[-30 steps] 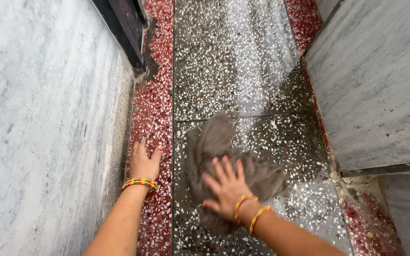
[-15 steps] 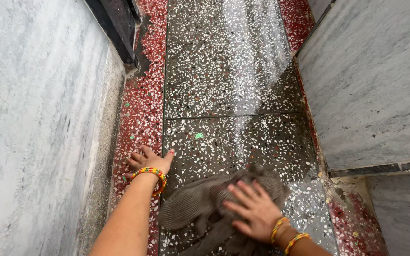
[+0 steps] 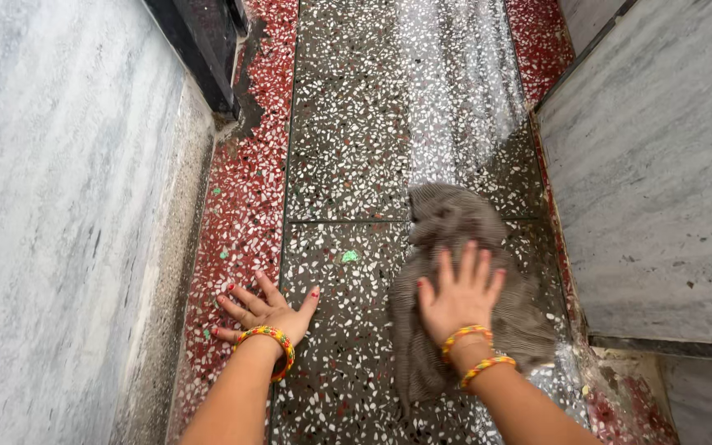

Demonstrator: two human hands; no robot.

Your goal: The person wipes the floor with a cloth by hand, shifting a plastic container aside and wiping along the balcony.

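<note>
So over at 9 o'clock there was a pale marble wall running the whole left side, with a dark door frame up at 11. Right beside the wall ran a red speckled border strip. The left hand sat flat on the floor at about 7 o'clock, fingers spread wide, straddling the line between that red strip and the dark terrazzo floor, holding nothing. It had a beaded bangle on the wrist.

A little green chip sat in the floor between the two hands.

The right hand, around 5 o'clock, was open too, palm pressed down on a grey-brown cloth, fingers fanned over it, not gripping. The cloth was bunched up, stretching toward 12 past the fingertips and spilling back beside the wrist.

The floor looked wet and shiny up toward 12 to 1 o'clock, and that lane was open. At 3 o'clock another marble wall boxed it in, the cloth's edge close to it.
</note>
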